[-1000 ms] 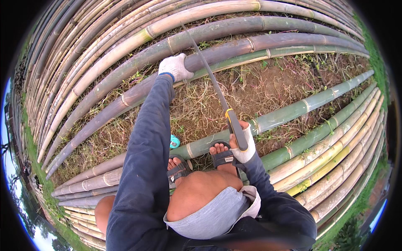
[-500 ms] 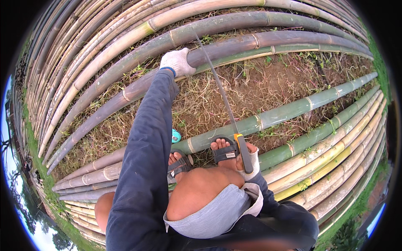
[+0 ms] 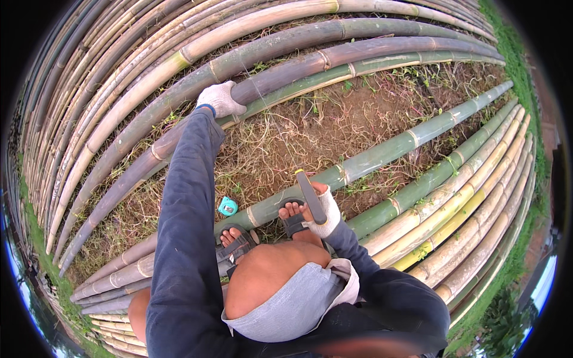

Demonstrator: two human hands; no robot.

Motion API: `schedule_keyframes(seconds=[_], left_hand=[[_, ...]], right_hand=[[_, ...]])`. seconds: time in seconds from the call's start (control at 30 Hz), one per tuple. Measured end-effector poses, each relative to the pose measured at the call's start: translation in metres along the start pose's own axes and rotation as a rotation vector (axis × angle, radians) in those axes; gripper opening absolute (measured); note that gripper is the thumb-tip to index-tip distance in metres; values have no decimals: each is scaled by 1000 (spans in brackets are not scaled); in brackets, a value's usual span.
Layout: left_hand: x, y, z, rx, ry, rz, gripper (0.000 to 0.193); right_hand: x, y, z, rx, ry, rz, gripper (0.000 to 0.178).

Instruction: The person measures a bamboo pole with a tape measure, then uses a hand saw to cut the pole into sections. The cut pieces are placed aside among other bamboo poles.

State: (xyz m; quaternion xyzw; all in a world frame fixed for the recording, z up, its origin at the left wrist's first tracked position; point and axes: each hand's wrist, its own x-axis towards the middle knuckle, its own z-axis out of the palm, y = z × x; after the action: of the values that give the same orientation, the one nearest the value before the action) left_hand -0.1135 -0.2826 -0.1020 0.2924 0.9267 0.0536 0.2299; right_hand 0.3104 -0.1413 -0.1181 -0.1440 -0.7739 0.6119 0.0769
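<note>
My left hand (image 3: 222, 99), in a white knit glove, is closed around a dark purplish bamboo pole (image 3: 358, 52). In my right hand (image 3: 325, 210), its glove leaving the fingers bare, is the dark handle of a hand saw (image 3: 311, 197). The saw's blade shows nearly edge-on as a faint thin line running up and left. Its far part crosses the dark pole just right of my left hand; whether it touches cannot be made out. A green bamboo pole (image 3: 388, 152) lies by my feet, below the saw.
A teal tape measure (image 3: 227, 206) lies on the ground left of my sandalled feet (image 3: 292, 218). Many bamboo poles (image 3: 197, 51) lie in rows beyond the dark pole, and more yellow and tan poles (image 3: 441, 238) lie at the right. Dry roots and weeds cover the soil (image 3: 358, 119).
The view has shifted, so the scene sits further left. My right hand has moved forward with the saw, whose blade has turned from broadside to nearly edge-on. My left hand keeps its grip.
</note>
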Motion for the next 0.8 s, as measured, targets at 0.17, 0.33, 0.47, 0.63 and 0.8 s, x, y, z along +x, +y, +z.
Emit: schedule_keyframes(seconds=[0.17,0.33,0.47,0.63,0.8], left_hand=[[2,-2,3,-7,-32,-38,90],[1,3,2,-12,-7,-71,94],[-3,2,-4,10,-19,-32,89],[-9,4,-6,32,-51,-2,91],[-10,6,-1,-5,19,15,89]], right_hand=[[-71,-31,-28,-113,55,73,54],[93,-19,22,-54,82,-144,54],[173,1,54,144,67,-157,58],[59,0,24,-252,80,-252,68],[-71,-18,-23,101,-108,64,61]])
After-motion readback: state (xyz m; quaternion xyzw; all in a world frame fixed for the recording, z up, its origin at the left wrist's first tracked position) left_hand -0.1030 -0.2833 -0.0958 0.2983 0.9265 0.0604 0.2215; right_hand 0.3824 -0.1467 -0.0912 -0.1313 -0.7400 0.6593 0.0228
